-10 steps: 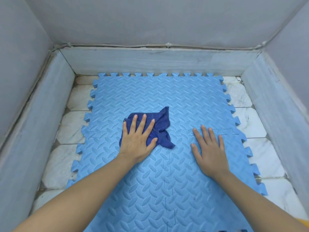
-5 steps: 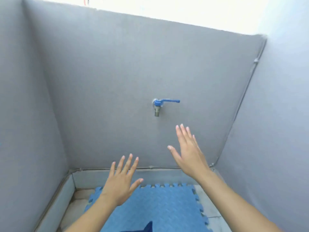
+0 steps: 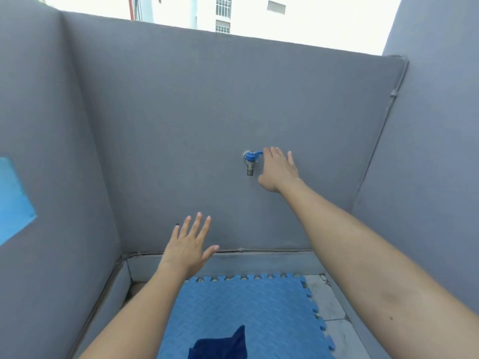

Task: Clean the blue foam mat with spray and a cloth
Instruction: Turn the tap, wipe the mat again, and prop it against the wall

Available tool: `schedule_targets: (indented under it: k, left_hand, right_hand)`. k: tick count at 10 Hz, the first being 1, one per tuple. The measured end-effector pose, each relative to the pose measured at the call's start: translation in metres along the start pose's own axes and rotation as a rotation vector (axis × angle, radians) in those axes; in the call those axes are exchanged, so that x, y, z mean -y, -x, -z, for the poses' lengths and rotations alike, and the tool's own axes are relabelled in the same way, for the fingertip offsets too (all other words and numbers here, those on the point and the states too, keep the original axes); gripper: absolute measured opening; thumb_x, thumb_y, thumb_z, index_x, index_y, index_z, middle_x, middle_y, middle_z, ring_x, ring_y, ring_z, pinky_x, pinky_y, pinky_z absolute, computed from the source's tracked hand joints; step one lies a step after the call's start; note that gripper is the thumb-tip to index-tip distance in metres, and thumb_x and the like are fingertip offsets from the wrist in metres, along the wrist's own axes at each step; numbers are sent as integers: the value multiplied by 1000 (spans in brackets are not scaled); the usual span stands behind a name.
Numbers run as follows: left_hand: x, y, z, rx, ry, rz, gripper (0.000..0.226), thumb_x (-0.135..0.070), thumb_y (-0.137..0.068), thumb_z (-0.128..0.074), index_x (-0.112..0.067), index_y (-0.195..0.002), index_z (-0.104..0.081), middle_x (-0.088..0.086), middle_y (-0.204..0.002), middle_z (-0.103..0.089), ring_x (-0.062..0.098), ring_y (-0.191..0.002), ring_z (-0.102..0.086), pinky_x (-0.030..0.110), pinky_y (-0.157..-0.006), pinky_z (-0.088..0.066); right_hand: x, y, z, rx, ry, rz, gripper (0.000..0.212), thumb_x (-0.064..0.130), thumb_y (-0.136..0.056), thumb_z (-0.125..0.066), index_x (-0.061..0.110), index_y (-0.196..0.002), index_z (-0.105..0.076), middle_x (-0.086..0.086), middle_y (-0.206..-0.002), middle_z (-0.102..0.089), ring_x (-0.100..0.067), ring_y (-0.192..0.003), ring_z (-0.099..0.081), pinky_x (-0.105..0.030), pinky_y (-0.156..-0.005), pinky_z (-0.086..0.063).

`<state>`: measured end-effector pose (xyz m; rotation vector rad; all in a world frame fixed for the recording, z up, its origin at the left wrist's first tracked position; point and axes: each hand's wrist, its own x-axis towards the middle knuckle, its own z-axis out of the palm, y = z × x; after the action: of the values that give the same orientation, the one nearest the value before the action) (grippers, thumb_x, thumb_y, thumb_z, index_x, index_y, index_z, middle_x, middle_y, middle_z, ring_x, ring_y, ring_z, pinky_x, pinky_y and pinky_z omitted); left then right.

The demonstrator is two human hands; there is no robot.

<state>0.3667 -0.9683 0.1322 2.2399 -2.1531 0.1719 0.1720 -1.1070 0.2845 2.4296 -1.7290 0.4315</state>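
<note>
I am holding bare left hand (image 3: 188, 248) raised, fingers spread, palm forward; bare right hand (image 3: 278, 170) reaching higher on outstretched arm, fingers extended.

The right hand (image 3: 278, 168) is raised to the grey wall (image 3: 181, 125), fingers extended over the blue lever of the tap (image 3: 251, 161); whether they grip it cannot be told; the left hand (image 3: 188, 248) is held lower, fingers spread, holding nothing; the blue foam mat (image 3: 246, 307) lies on the floor below; the dark blue cloth (image 3: 220, 345) rests on the mat's near part, clear of both hands.
</note>
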Motion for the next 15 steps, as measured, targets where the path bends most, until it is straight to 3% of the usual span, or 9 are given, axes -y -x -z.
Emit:
schedule_targets:
  k: [1, 2, 9, 10, 12, 15]
  left_hand:
    - [4, 2, 0, 2, 9, 11, 77, -62, -95, -15, -21, -151, 18, 5, -160, 16, 27, -148, 9, 44, -119, -5]
    - [7, 2, -3, 0, 18, 26, 78, -63, -95, -15, -20, -151, 18, 6, -160, 16, 27, -148, 8, 44, -119, -6]
    - [-2, -5, -23, 19, 57, 12, 80, -64, -94, -15, -19, -150, 19, 7, -160, 16, 28, -148, 8, 45, -119, -5]
    - [-3, -6, -30, 31, 51, 12, 80, -64, -94, -14, -18, -150, 20, 8, -160, 17, 28, -148, 9, 44, -119, -5]
    - [-7, -2, -49, 34, 52, 3, 79, -62, -95, -15, -17, -149, 22, 8, -159, 18, 27, -148, 8, 44, -119, -5]
    - [4, 10, -51, 19, 79, 13, 79, -63, -93, -12, -20, -149, 23, 7, -159, 18, 26, -148, 8, 42, -119, -5]
  right_hand:
    - [11, -1, 6, 21, 24, -44, 68, 28, -83, -48, 6, -145, -30, -9, -145, -37, -26, -142, -25, -47, -122, -2]
    - [14, -1, 13, 48, 50, -77, 66, 33, -85, -46, 5, -144, -33, -11, -144, -39, -27, -140, -28, -46, -122, 0]
    - [21, 13, 1, -16, 62, -73, 83, 34, -82, -55, 2, -149, -20, -13, -146, -32, -30, -141, -22, -44, -122, -6]
    - [18, 14, -4, -13, 97, -56, 87, 34, -83, -54, 1, -151, -12, -13, -151, -25, -30, -144, -16, -45, -122, -4]
    - [10, 15, -23, 6, 283, -34, 104, 35, -83, -57, 1, -152, 14, -16, -162, 10, -30, -150, 11, -47, -122, 2]
    - [-5, 0, -19, 79, 203, 11, 102, 21, -80, -51, 7, -151, 22, -11, -159, 28, -27, -147, 24, -53, -119, 5]
